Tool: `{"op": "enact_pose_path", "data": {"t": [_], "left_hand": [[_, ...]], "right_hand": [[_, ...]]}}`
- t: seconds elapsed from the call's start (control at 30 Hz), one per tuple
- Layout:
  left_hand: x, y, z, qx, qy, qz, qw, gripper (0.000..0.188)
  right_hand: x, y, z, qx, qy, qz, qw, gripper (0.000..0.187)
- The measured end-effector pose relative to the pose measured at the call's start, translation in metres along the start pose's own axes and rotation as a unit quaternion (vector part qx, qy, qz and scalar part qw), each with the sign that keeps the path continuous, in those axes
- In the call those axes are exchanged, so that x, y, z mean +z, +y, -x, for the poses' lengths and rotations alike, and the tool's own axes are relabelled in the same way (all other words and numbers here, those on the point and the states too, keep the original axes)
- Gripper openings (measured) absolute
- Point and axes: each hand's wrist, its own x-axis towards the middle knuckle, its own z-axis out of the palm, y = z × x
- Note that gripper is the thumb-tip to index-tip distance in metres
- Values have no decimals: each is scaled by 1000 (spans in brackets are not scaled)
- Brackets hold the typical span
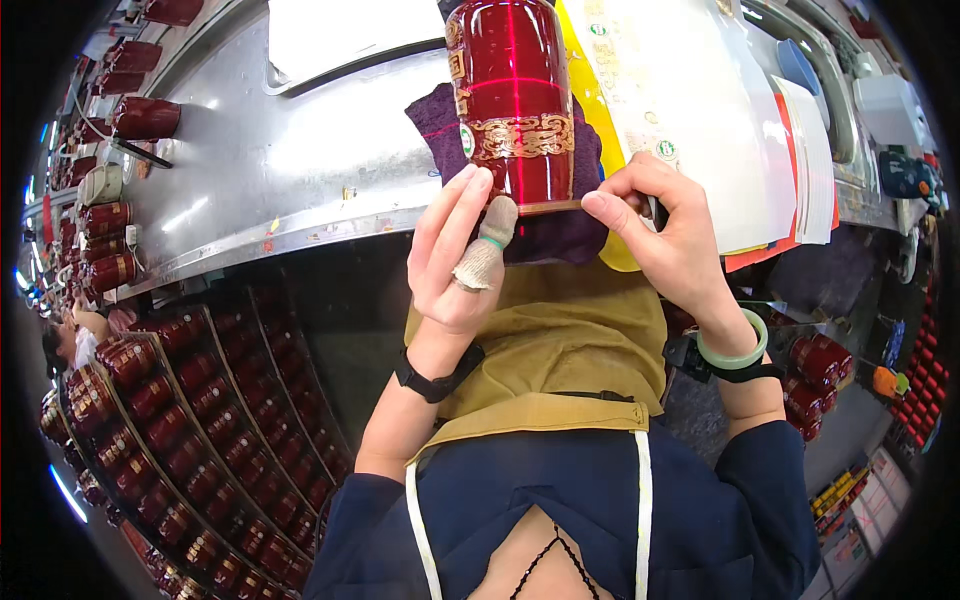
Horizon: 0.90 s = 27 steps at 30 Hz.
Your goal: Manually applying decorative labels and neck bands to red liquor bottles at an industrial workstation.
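Note:
A glossy dark-red bottle (510, 60) with gold ornament lies on a folded purple cloth (585, 235), its lower end toward me. Bright red cross lines fall on it. My left hand (450, 250) rests its fingertips against the bottle's lower left edge. A grey-white fabric finger cover (485, 250) sits on that hand's thumb, which touches the bottle's end. Along this end runs a thin gold strip (550, 208), reaching to the right. At its right end my right hand (665, 220) has thumb and forefinger closed together; the exact contact is small.
White printed sheets (690, 120) and a yellow sheet (622, 235) lie right of the bottle. A white tray (345, 40) is at the back left of the metal table (290, 170). Racks of red bottles (190, 420) stand below left; more bottles (820, 365) are at right.

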Motion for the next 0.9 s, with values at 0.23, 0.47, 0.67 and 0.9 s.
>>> {"op": "enact_pose_path", "data": {"t": [0.23,0.47,0.67,0.9], "left_hand": [[7,11,-6,38,7,-53,998,48],[5,4,-8,-27,1,46,999,40],[3,-2,3,-31,-1,40,999,43],[4,2,-6,53,-1,-45,998,42]], "right_hand": [[1,4,-1,-2,4,0,1000,19],[2,4,-2,-5,11,-2,1000,20],[3,3,-3,-18,7,-2,1000,21],[0,2,0,-13,6,0,1000,19]]}}
